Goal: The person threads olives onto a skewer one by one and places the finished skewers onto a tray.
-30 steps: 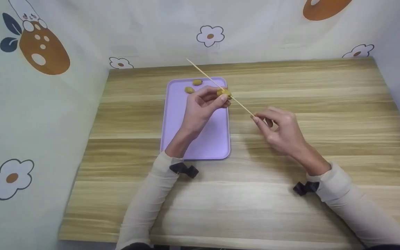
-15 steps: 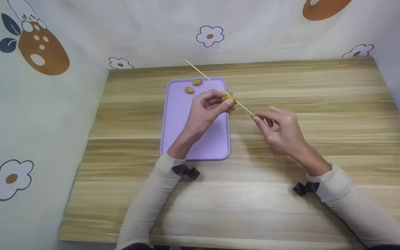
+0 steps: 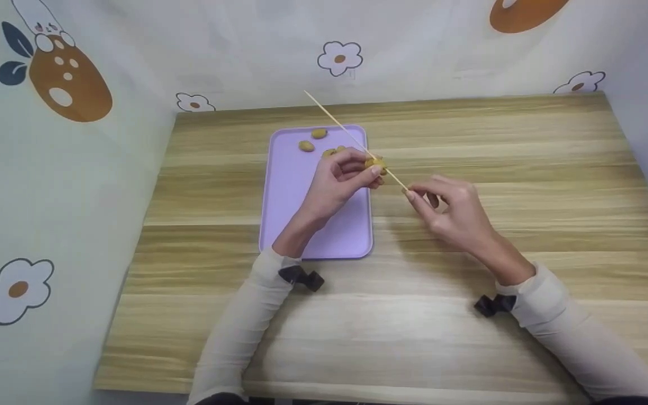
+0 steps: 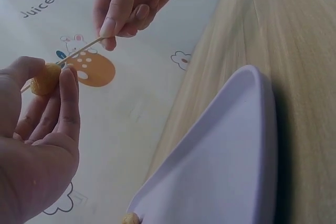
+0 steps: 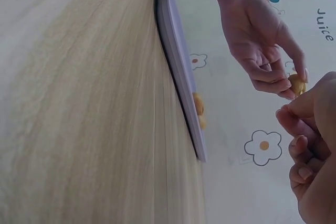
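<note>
A thin bamboo skewer (image 3: 335, 120) runs diagonally between the two hands, its far tip pointing up and left. Threaded on it is a small yellow-brown oval fruit (image 3: 376, 164), wrinkled in the left wrist view. My left hand (image 3: 329, 185) pinches this fruit (image 4: 45, 79) between thumb and fingers. Thumb and forefinger of my right hand (image 3: 452, 209) pinch the skewer's near end, a short way from the fruit. Beneath the left hand is a lilac tray (image 3: 283, 185). Similar fruits (image 3: 319, 133) lie at its far end, some partly hidden by the left hand.
The tray stands on a wood-grain table (image 3: 504, 146). Behind the table rises a pale wall covering (image 3: 268, 50) with printed flowers and fruit. A black wrist mount (image 3: 303, 278) is strapped to the left sleeve, another mount (image 3: 494, 305) to the right.
My left hand and the fruit have shifted right and nearer along the skewer, towards the right hand. More fruit on the tray shows past the left hand. The right hand has barely moved.
</note>
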The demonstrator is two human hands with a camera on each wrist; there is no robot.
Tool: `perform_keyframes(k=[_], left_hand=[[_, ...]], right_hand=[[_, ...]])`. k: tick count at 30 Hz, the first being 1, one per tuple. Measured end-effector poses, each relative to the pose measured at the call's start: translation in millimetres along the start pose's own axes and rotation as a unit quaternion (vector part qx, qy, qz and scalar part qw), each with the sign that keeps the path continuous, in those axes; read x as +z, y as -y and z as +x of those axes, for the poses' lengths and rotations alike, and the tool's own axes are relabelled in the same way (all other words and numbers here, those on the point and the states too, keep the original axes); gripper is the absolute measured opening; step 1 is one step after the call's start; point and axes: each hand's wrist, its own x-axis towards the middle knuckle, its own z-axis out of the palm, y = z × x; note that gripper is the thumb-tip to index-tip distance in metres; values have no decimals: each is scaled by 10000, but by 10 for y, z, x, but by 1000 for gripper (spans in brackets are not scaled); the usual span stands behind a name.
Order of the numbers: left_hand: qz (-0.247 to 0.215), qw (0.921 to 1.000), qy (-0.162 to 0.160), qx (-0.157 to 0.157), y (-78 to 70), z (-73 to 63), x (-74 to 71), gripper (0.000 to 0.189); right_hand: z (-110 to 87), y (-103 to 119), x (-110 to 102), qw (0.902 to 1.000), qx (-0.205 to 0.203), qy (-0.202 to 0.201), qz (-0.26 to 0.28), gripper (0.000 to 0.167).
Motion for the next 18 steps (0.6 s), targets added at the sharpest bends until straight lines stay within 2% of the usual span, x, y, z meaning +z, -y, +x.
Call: perform_keyframes(k=[11,18], left_hand=[[233,9997,-16,55,15,10,-8,20],[433,9988,210,-135,56,-8,55,22]], right_hand=[[36,-25,-44,9984,513,198,-160,15],[39,-38,-22,9998,86,74,-188,14]])
